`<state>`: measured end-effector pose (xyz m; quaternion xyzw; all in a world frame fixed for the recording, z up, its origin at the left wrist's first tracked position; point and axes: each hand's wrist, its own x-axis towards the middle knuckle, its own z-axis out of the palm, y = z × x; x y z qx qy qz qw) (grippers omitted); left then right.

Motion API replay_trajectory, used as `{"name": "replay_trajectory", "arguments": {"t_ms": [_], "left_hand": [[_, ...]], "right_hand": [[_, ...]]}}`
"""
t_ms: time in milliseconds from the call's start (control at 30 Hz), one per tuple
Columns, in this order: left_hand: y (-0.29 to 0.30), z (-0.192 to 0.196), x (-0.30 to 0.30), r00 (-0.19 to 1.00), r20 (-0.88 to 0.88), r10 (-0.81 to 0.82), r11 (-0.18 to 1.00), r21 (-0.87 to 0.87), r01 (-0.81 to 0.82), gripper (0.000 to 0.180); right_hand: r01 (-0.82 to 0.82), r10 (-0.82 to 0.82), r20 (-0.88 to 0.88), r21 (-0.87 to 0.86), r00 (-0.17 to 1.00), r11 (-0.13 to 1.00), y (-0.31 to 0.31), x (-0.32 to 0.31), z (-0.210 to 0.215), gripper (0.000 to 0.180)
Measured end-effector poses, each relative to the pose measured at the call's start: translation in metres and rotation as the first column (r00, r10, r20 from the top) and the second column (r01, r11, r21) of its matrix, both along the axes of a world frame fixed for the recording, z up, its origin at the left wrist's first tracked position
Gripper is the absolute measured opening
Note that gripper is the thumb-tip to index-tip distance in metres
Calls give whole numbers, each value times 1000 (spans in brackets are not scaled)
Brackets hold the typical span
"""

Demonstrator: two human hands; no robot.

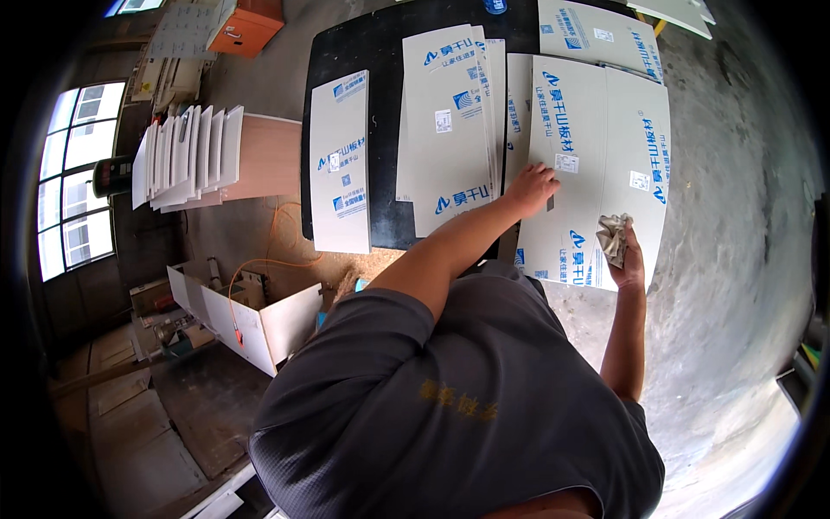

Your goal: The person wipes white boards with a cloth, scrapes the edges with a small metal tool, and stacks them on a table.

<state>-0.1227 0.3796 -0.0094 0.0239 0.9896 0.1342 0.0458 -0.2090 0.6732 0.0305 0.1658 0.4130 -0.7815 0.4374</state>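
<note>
Workshop: stacked panels [186, 156], concrete floor [735, 259].

Black worktable [380, 52] on concrete floor [735, 216], w/ white film-wrapped panels on top: one narrow panel [340, 164] at left edge, overlapping stack [450, 121] at centre, large panels [596, 164] overhanging near edge at right.

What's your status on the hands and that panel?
Left hand flat on white film-covered panel, small dark tool under its fingers. Right hand closed on crumpled rag at panel's near edge. More panels stacked alongside.
</note>
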Motion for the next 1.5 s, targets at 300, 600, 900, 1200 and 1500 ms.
{"name": "replay_trajectory", "arguments": {"t_ms": [300,600,900,1200,1500], "left_hand": [[3,-12,3,998,59,29,999,-35,-27,14],[7,-12,12,996,75,57,997,-63,-52,19],[5,-23,24,999,26,25,998,65,-27,24],[-25,-26,5,928,78,364,848,386,-364,18],[-65,-26,1,919,239,313,535,755,-379,32]], "right_hand": [[90,-59,297,-89,953,992,0,62,-15,45],[149,-134,244,-40,960,988,-37,57,21,44],[197,-210,42,205,977,959,-58,140,42,52],[460,-508,49,358,860,813,-11,303,90,34],[397,-454,72,379,888,836,-31,319,65,34]]}}
